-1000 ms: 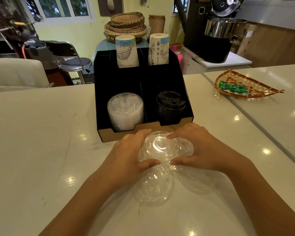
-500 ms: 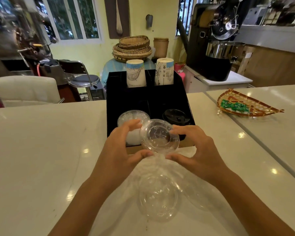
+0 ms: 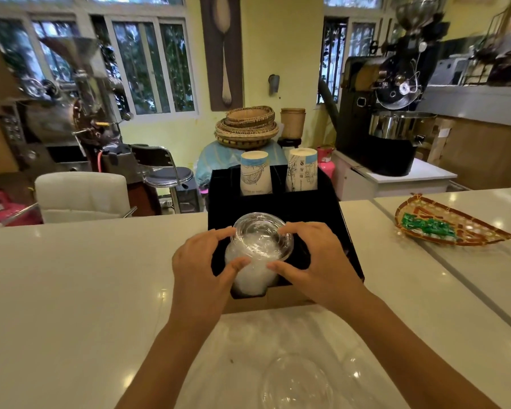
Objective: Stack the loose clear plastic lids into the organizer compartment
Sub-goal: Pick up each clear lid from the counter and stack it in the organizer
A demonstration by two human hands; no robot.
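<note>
While both my hands grip one clear dome lid (image 3: 261,235), it sits over the stack of clear lids (image 3: 250,271).

My left hand (image 3: 202,268) pinches its rim at nine o'clock, my right hand (image 3: 314,261) at three; fingers closed on it. The stack stands in the black organizer's (image 3: 347,246) near-left compartment. More loose lids (image 3: 295,382) lie on the tabletop (image 3: 71,290) at six o'clock, paper cups (image 3: 255,172) at twelve.

Two hands (image 3: 201,261) (image 3: 316,261), two paper cups (image 3: 255,174) (image 3: 302,170)
</note>
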